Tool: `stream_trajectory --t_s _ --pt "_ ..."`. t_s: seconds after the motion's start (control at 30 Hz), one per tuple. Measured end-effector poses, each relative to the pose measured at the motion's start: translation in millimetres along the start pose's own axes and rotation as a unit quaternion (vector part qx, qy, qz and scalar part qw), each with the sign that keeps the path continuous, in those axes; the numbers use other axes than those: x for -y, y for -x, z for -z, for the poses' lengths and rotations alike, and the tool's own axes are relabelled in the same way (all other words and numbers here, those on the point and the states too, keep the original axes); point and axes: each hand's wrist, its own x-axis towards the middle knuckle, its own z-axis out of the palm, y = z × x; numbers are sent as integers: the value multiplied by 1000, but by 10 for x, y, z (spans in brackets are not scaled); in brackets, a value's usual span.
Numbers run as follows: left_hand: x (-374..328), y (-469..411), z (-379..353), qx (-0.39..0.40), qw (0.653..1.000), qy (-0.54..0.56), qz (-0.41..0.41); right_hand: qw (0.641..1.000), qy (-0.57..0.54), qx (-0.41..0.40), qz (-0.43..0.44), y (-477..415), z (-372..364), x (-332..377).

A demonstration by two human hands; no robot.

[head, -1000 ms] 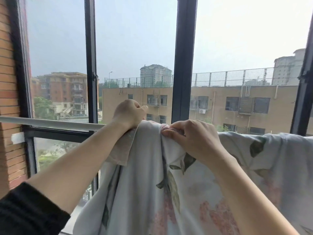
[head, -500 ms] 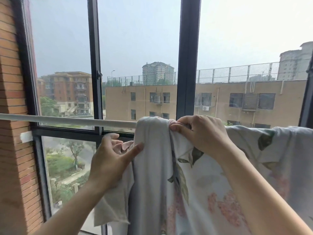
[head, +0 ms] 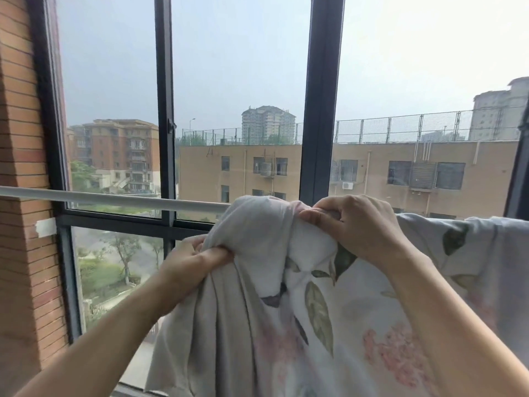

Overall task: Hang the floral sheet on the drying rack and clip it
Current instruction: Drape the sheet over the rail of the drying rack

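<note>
Pale floral cotton sheet (head: 357, 310) draped over white metal drying rail (head: 114, 198), bunched at its left end; left hand (head: 186, 267) and right hand (head: 360, 224) both grip folds.

rack rod (head: 114, 199) hidden under floral sheet (head: 357, 325), sheet's bottom cut off

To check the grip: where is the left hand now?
In the head view, the left hand is left of centre, gripping the floral sheet below the white rail, lower than the right hand.

No readable text, label, brand or number shows anywhere (distant buildings included).
</note>
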Motion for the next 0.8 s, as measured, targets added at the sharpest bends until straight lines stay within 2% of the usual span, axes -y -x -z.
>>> stream_trajectory --t_s 0.1,0.23,0.3,0.37,0.4,0.47,0.53,0.6,0.67,0.73,0.8 --pt "-356 -134 276 -10 1000 14 -20 1000 10 -8 -4 13 23 -44" --pt "-1010 -506 304 -72 992 -23 -98 999 -5 -15 -43 23 57 -31" --pt "-1210 -782 192 -123 982 -84 -115 996 21 -36 -73 3 64 -35" --pt "-1194 -1048 19 -153 960 -199 -119 991 63 -59 -102 -30 51 -68" --pt "-1108 -1156 -87 -139 946 -271 -109 988 77 -69 -118 -44 43 -102" --pt "-905 -1309 -253 -64 923 -378 -41 979 87 -81 -168 -84 47 -201" --pt "-822 -1341 -294 22 925 -377 51 970 75 -44 -228 -150 99 -318" --pt "-847 -1340 -279 79 938 -325 93 967 44 2 -251 -210 196 -381" --pt "-855 -1337 -270 74 939 -323 89 980 4 -17 -200 -224 257 -286" --pt "-827 -1322 -275 8 933 -355 61 990 -43 -61 -120 -203 251 -48" --pt "-811 -1304 -277 -43 928 -368 30 993 -89 -51 -54 -187 184 233"
